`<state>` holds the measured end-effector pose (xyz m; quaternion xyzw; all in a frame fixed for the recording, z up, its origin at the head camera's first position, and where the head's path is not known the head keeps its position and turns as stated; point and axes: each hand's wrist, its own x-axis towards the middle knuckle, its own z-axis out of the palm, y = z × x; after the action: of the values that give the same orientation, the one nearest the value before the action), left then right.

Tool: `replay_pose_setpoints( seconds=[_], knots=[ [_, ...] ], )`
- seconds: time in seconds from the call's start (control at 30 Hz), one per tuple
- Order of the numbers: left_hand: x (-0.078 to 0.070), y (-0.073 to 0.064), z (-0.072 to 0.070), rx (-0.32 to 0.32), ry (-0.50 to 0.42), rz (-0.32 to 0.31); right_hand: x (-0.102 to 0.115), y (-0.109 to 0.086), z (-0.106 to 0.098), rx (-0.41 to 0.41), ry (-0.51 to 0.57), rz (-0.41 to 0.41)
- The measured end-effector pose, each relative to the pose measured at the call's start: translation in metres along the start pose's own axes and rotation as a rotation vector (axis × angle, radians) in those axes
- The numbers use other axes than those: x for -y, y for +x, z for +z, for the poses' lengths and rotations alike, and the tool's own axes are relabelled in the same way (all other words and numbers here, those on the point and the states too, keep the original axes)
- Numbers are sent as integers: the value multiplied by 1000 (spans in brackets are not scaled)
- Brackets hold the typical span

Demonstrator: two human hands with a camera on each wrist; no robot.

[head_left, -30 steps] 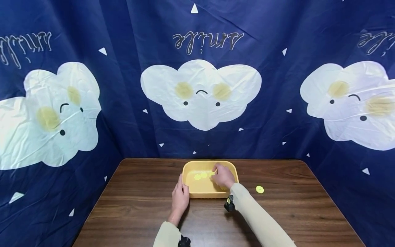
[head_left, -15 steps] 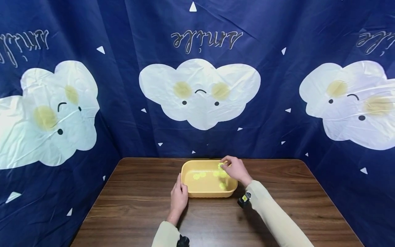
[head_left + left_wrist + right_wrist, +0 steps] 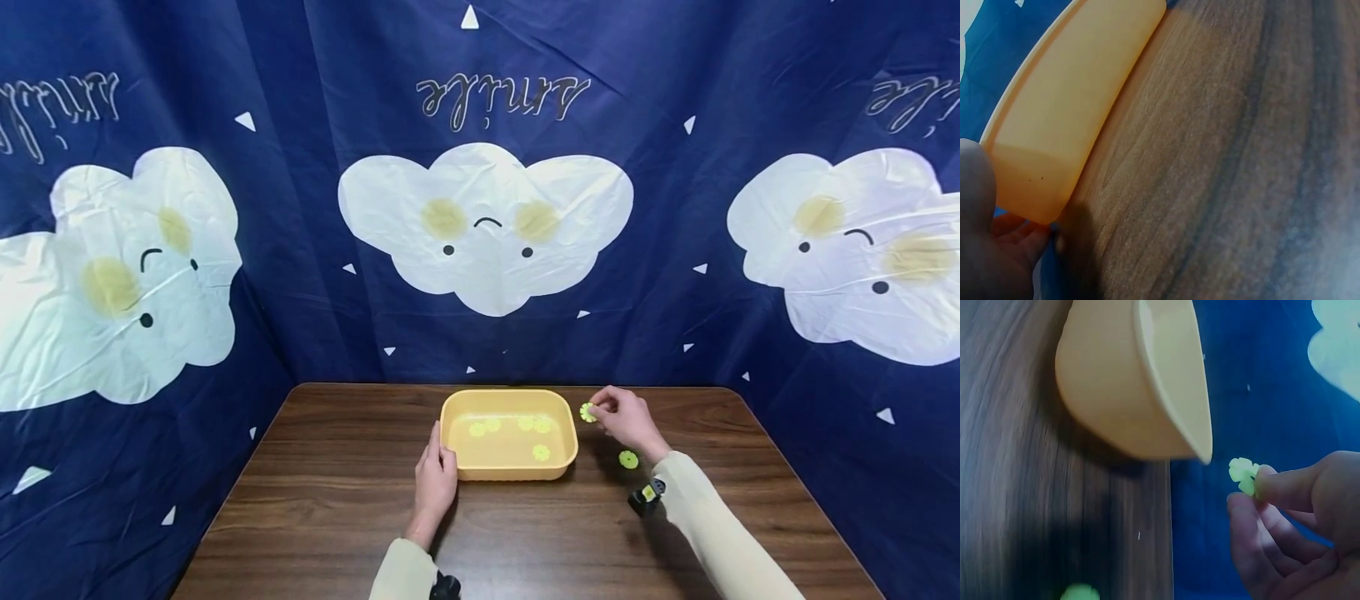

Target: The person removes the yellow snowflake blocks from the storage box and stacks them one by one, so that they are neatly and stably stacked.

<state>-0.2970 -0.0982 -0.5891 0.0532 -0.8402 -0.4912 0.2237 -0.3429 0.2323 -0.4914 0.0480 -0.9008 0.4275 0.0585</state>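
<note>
A yellow plastic bin (image 3: 517, 475) stands on the table with several flat yellow-green flower-shaped pieces (image 3: 541, 452) lying inside it. Along the bin's left wall rests my left hand (image 3: 437, 483), its fingers fairly straight against the side; the left wrist view has that hand (image 3: 997, 244) at the bin's corner. To the right of the bin, my right hand (image 3: 628, 421) pinches a green flower-shaped piece (image 3: 1244, 474) between thumb and fingertip, held above the table. Another green flower-shaped piece (image 3: 628, 460) lies on the table below this hand.
The brown wood-grain table (image 3: 315, 500) extends on both sides of the bin. A dark blue curtain (image 3: 300, 333) with white cloud prints hangs along its back and sides. A small black device (image 3: 647, 497) sits on the right wrist.
My right hand has lifted a flower-shaped piece out of the bin and carried it right, past the rim. My left hand has stayed at the bin's left side.
</note>
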Motion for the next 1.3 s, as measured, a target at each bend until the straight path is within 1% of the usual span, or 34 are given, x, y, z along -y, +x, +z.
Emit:
replay_pose_setpoints(
  seconds=[0.1,0.23,0.4,0.5,0.67,0.93,1.03,1.07,1.1,1.17,1.3],
  knots=[
    [-1,0,0,-1,-1,3,-10,-4,-10,-9,-14,32],
    [-1,-1,0,2,-4,-1,-24,-11,-19,-19,-75,46],
    [-1,-3,-1,11,-2,-24,-43,-21,-25,4,-105,65],
    [-1,-4,-2,18,0,-33,-54,-26,-27,7,-140,49],
    [-2,-5,-3,14,3,-25,-66,-34,-32,24,-164,59],
    [-6,-9,-3,15,2,-38,-74,-44,-35,89,-150,104],
    [-6,-10,-3,18,-1,-49,-75,-46,-33,99,-132,130],
    [-6,-11,-3,18,-2,-49,-75,-46,-33,102,-130,121],
    [-6,-11,-3,16,-1,-43,-76,-46,-32,97,-122,126],
    [-6,-11,-4,25,1,-53,-77,-46,-30,86,-114,123],
    [-7,-11,-4,28,0,-52,-80,-46,-25,68,-127,120]
  ],
)
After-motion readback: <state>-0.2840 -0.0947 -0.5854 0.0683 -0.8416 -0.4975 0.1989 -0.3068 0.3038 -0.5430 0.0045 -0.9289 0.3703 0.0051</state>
